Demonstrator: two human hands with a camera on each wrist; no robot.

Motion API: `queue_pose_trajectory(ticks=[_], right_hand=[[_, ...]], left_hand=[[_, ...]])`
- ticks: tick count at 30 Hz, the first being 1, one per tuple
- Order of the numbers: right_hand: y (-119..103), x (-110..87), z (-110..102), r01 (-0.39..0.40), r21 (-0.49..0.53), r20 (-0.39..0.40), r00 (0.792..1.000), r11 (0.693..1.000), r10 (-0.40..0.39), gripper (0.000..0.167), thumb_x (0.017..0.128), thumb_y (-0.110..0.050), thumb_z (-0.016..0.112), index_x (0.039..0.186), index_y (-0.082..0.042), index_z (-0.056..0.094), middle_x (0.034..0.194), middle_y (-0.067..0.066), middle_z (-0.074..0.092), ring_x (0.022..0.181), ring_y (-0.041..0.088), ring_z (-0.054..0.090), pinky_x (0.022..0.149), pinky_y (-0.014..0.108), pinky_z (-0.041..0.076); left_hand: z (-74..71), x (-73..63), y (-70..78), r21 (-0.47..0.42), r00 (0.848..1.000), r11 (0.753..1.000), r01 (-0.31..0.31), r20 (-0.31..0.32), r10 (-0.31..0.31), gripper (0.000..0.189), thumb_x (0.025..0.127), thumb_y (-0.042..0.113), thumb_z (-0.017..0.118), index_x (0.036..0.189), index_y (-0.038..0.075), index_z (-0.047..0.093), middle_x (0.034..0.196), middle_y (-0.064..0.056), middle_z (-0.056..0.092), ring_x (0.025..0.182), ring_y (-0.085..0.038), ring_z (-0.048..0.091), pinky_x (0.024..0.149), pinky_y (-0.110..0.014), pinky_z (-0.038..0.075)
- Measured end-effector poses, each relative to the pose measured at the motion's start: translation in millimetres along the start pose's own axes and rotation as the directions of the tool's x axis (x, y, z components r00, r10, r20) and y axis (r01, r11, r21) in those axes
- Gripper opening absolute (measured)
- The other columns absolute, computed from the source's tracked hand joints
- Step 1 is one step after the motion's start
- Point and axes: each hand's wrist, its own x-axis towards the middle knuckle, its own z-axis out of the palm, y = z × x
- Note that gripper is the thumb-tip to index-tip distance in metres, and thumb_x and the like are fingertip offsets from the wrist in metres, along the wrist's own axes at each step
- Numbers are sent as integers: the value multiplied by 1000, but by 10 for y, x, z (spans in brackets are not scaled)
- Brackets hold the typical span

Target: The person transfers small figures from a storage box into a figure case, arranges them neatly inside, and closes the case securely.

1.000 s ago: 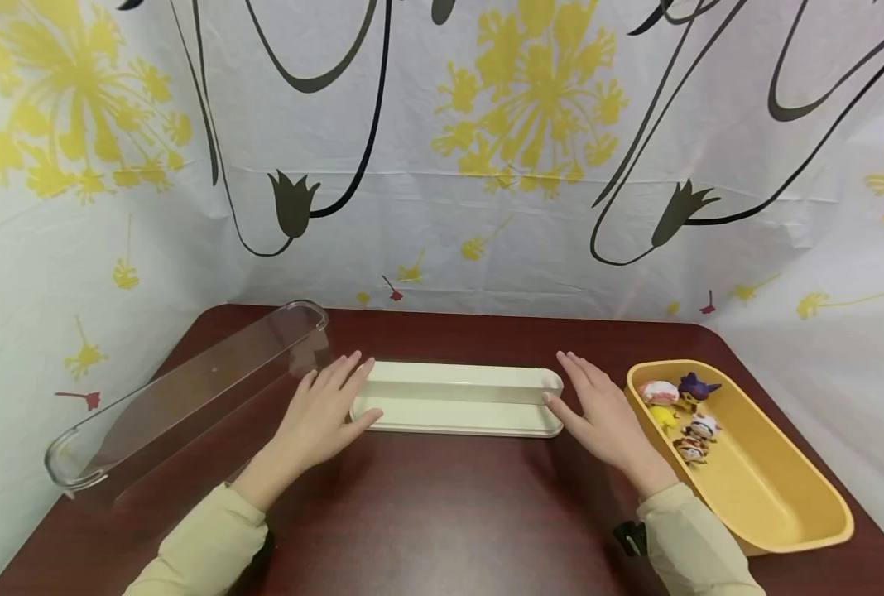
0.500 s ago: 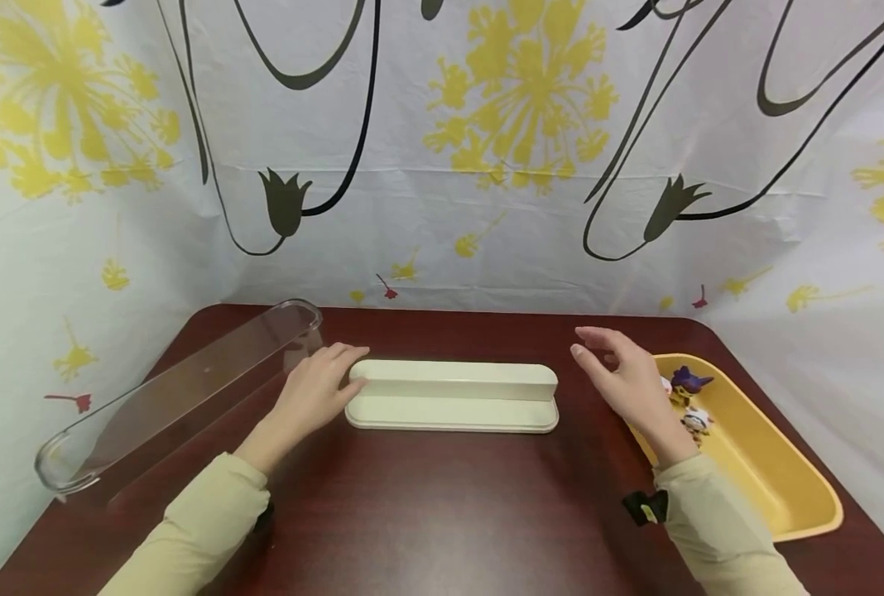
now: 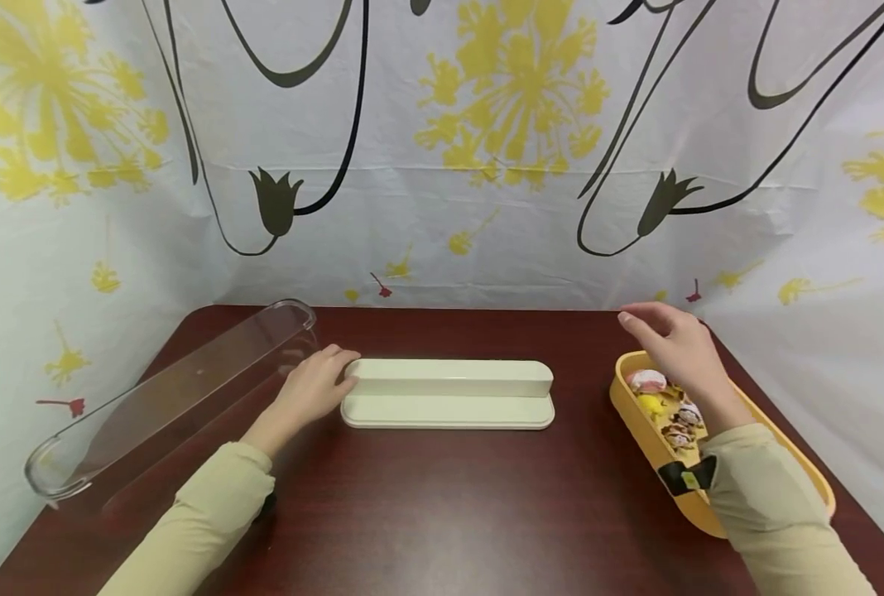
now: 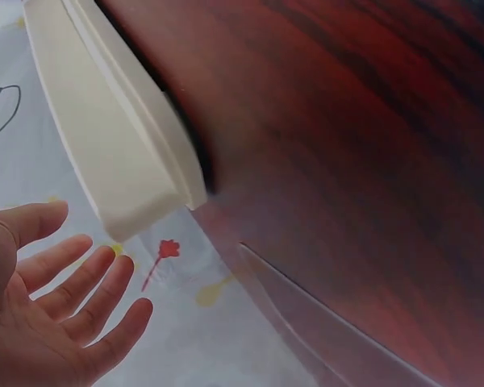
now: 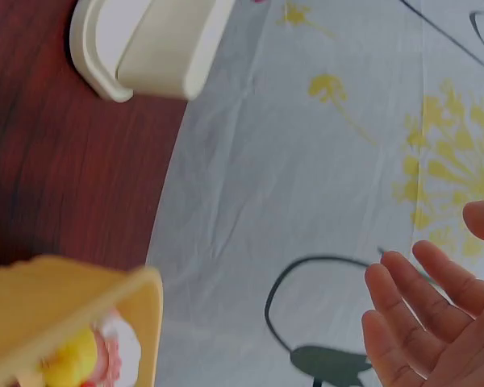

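Note:
A cream two-level base (image 3: pixel 449 410) lies across the middle of the table. At its left end is my left hand (image 3: pixel 308 387), fingers relaxed and holding nothing. The left wrist view shows a gap between that hand (image 4: pixel 60 314) and the base (image 4: pixel 117 137). My right hand (image 3: pixel 680 348) hovers over the far end of the yellow bin (image 3: pixel 639 418), its fingers loosely bent around nothing. Small figurines sit in the bin, among them a yellow figurine (image 3: pixel 650 406) and a pink-and-white figurine (image 3: pixel 646 381). My right forearm hides part of the bin.
A long clear plastic cover (image 3: pixel 181 397) stands at an angle on the left of the dark red table (image 3: pixel 442 505). A patterned white cloth (image 3: pixel 382 207) hangs behind the table and along both sides.
My right hand has left the base's right end and moved right, over the yellow bin. My left hand has drawn its fingers in near the base's left end.

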Motion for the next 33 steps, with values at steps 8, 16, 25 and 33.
queue_pose_trajectory(ticks=[8, 16, 25, 33], right_hand=[[236, 94, -244, -55, 27, 49, 997, 998, 54, 53, 90, -41, 43, 121, 1, 49, 100, 9, 58, 82, 5, 53, 68, 26, 40], [790, 222, -427, -92, 284, 137, 989, 955, 54, 41, 90, -32, 47, 114, 2, 49, 87, -11, 60, 78, 2, 58, 66, 16, 44], [1426, 313, -475, -176, 281, 156, 978, 943, 136, 36, 90, -36, 47, 115, -10, 52, 89, -7, 63, 80, 6, 60, 66, 22, 47], [2258, 439, -435, -274, 275, 180, 956, 922, 231, 46, 85, -45, 51, 119, -14, 53, 102, -1, 63, 86, 7, 59, 65, 24, 47]], left_hand=[[49, 3, -54, 6, 1000, 1000, 14, 27, -15, 29, 80, 13, 63, 106, 1, 60, 91, -10, 55, 76, -23, 53, 63, -38, 43], [66, 14, -64, 11, 1000, 1000, 26, 16, -26, 27, 80, 12, 62, 105, 1, 61, 90, -9, 55, 76, -23, 53, 62, -38, 43], [96, 40, -74, 6, 999, 1000, 25, -22, -24, 24, 79, 8, 61, 102, 2, 62, 89, -10, 55, 74, -28, 55, 61, -42, 43], [117, 40, -76, 11, 999, 1000, 27, -26, -27, 24, 79, 8, 61, 102, 2, 62, 89, -10, 55, 74, -29, 55, 62, -43, 44]])
